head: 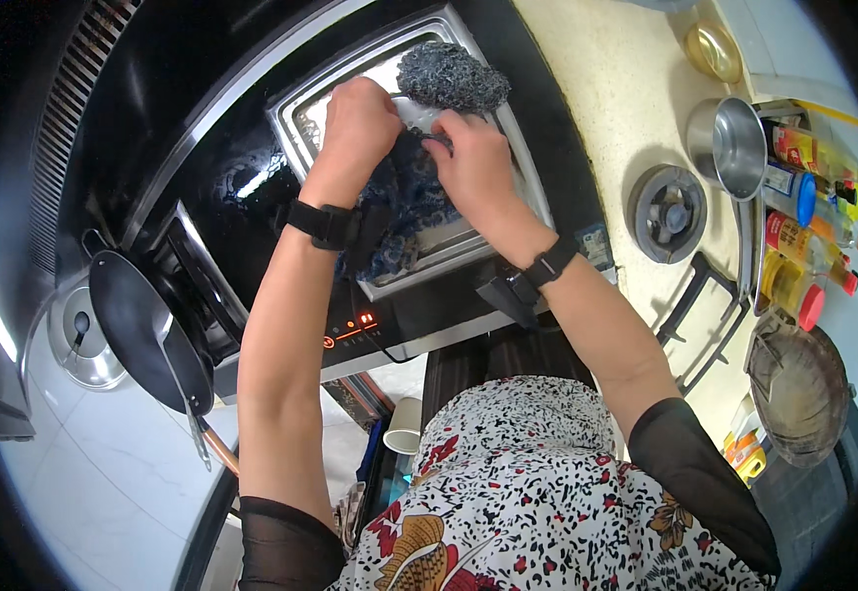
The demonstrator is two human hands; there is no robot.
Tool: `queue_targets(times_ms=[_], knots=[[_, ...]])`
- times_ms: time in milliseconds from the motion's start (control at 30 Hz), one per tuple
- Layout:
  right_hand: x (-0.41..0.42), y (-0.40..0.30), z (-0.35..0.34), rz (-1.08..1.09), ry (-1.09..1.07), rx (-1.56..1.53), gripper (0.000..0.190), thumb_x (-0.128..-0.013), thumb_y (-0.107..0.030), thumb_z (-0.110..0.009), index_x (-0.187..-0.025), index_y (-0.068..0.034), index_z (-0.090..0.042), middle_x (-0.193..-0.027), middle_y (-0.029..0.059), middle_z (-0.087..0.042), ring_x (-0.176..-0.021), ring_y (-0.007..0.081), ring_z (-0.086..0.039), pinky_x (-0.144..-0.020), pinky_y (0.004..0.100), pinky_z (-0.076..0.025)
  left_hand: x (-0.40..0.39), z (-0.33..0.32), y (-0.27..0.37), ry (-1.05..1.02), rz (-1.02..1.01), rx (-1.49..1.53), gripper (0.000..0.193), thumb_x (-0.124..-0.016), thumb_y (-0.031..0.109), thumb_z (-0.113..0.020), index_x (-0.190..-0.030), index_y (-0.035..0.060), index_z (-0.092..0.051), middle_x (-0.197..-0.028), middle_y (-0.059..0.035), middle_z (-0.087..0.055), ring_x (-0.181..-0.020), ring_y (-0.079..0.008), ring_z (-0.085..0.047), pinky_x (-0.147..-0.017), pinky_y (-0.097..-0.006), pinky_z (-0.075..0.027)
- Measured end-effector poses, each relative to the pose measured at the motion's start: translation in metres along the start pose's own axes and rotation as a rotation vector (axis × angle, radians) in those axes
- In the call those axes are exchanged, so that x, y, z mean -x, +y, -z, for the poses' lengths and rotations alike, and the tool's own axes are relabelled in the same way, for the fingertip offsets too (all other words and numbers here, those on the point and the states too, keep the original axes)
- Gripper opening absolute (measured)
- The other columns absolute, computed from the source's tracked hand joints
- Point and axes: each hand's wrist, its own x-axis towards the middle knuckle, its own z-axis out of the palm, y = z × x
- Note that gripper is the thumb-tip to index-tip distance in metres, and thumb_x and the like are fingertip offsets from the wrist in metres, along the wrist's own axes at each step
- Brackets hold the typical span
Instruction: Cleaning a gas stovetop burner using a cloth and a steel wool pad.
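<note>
My left hand (364, 118) is closed, its fingertips on a dark, thin strip of material (423, 137). The right hand (471, 151) pinches the other end of that strip between thumb and fingers. Both are over a square stainless steel panel (519, 159) with a raised rim, set in a black appliance. A grey steel wool scrubber (453, 76) lies at the panel's far edge, just beyond my fingers. Dark blue, crumpled, cloth-like material (396, 221) is below my hands; my wrists partly cover it. I cannot tell whether the strip belongs to it.
Red indicator lights (362, 319) glow on the appliance's near edge. To the left, a black wok (144, 325) holds a metal spatula (178, 369). On the right counter are a burner part (667, 214), a black pan support (702, 310), a steel saucepan (738, 148) and several bottles (791, 281).
</note>
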Motion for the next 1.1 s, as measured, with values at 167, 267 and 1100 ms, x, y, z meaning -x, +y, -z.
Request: queue_targets(times_ms=[167, 267, 1100], knots=[[0.023, 0.006, 0.002, -0.016, 0.034, 0.01, 0.036, -0.073, -0.019, -0.074, -0.099, 0.004, -0.063, -0.096, 0.0219, -0.064, -0.082, 0.034, -0.066, -0.075, 0.0403, -0.056, 0.01, 0.004, 0.001, -0.041, -0.112, 0.13, 0.021, -0.065, 0.017, -0.088, -0.075, 0.0019, -0.077, -0.074, -0.0205, -0.07, -0.071, -0.0341, -0.07, -0.07, -0.0408, -0.055], [0.023, 0.003, -0.003, -0.003, 0.03, 0.007, 0.036, -0.073, -0.018, -0.073, -0.099, 0.004, -0.063, -0.097, 0.0222, -0.064, -0.082, 0.0338, -0.066, -0.074, 0.0399, -0.056, 0.011, 0.007, 0.0, 0.031, -0.136, 0.045, 0.023, -0.065, 0.017, -0.088, -0.076, 0.0012, -0.075, -0.076, -0.0208, -0.07, -0.073, -0.0359, -0.069, -0.071, -0.0423, -0.055], [0.099, -0.022, 0.017, 0.065, -0.144, 0.074, 0.039, -0.076, -0.016, -0.07, -0.106, 0.008, -0.062, -0.106, 0.0246, -0.061, -0.084, 0.0323, -0.065, -0.072, 0.0363, -0.057, 0.129, 0.035, 0.021, 0.053, 0.034, 0.153, 0.027, -0.066, 0.009, -0.088, -0.082, -0.0009, -0.068, -0.085, -0.018, -0.063, -0.077, -0.0366, -0.065, -0.069, -0.0444, -0.051]])
